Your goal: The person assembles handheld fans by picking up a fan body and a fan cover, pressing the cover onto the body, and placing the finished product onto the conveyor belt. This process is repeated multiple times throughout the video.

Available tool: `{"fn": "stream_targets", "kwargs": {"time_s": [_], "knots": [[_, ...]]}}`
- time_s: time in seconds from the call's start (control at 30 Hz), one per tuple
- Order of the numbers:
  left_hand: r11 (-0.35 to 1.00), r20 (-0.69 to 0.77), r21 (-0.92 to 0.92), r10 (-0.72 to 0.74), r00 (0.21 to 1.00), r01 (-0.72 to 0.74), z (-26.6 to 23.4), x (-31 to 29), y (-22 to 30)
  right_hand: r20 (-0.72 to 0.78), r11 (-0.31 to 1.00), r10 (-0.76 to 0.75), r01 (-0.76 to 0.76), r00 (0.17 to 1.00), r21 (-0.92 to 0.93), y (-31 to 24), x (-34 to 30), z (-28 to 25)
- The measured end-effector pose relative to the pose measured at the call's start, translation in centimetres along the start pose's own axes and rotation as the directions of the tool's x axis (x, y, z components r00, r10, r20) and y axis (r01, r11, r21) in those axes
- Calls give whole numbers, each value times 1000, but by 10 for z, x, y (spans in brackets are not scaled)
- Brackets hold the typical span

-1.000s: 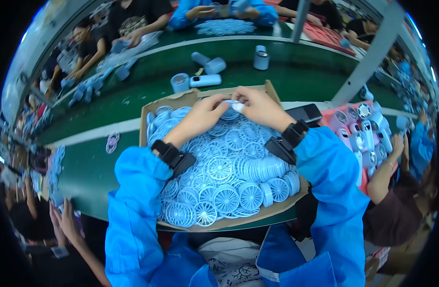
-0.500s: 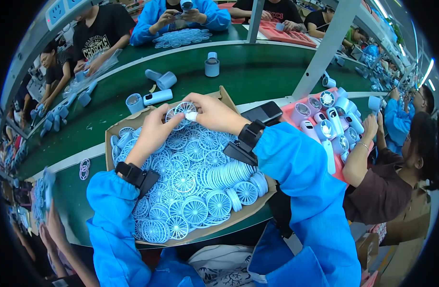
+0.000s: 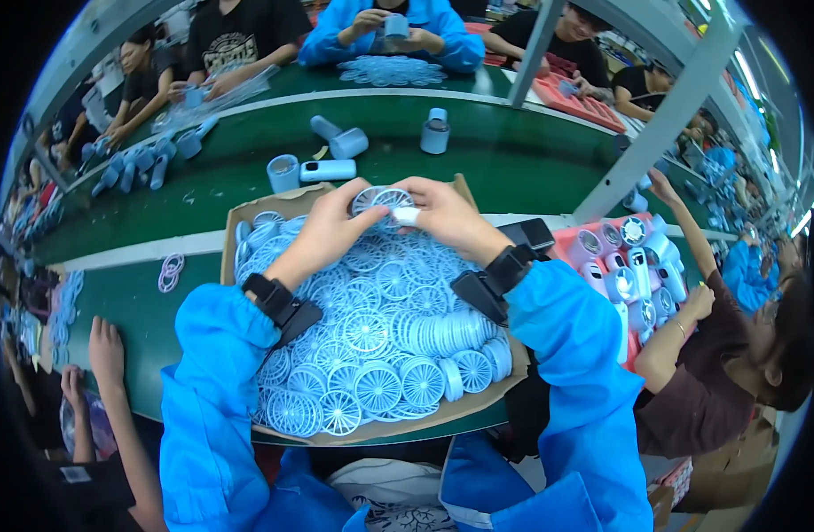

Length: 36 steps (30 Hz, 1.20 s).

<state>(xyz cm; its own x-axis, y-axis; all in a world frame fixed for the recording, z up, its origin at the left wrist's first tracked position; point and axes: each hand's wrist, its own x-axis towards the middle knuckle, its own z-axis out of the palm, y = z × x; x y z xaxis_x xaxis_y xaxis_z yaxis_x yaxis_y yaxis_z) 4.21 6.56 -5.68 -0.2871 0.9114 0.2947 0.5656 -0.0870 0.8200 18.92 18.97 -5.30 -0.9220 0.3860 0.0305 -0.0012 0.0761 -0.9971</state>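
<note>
My left hand [image 3: 334, 227] and my right hand [image 3: 449, 217] meet above the far side of an open cardboard box [image 3: 465, 191]. Between their fingertips they grip light-blue round spoked fan grilles [image 3: 394, 199]; two overlapping rings show, partly covered by the fingers. A white wrap [image 3: 406, 215] covers the tip of my right thumb. Beneath my hands, the box is heaped with similar loose grilles [image 3: 368, 330]. A leaning row of stacked grilles [image 3: 447, 332] lies at its right. Both wrists carry black strapped devices.
Blue handheld fan bodies [image 3: 345, 140] lie on the green belt [image 3: 247, 133] beyond the box. A pink tray [image 3: 564, 239] of fans stands at right, near a co-worker's arm [image 3: 668, 350]. A metal post [image 3: 637, 133] rises behind it. Pink-purple rings [image 3: 170, 272] and another person's hand [image 3: 107, 353] are at left.
The view has shifted, so the scene sits further right. My hands still grip the grilles together. The co-worker at right has stretched an arm toward the belt, and the person's hand at left has moved.
</note>
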Motion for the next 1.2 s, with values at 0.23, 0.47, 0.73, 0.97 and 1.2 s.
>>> {"fn": "stream_targets", "kwargs": {"time_s": [0.23,0.47,0.73,0.97,1.2], "knots": [[992,-6,-126,3,1000,-4,2,-5,-9,-82,985,4,-18,997,-174,-2,3,2],[991,58,-124,-46,997,52,-4,-5,-2,-97,972,-58,34,994,-235,0,3,5],[996,-27,-88,-21,999,19,-6,-9,-8,-105,1000,6,-7,994,-14,-5,5,8],[945,9,-328,-4,1000,7,3,-3,-10,-185,999,-9,16,983,39,-9,0,4],[906,16,-420,-54,998,56,-1,-6,-11,-269,993,-11,42,963,113,-9,-2,5]]}}
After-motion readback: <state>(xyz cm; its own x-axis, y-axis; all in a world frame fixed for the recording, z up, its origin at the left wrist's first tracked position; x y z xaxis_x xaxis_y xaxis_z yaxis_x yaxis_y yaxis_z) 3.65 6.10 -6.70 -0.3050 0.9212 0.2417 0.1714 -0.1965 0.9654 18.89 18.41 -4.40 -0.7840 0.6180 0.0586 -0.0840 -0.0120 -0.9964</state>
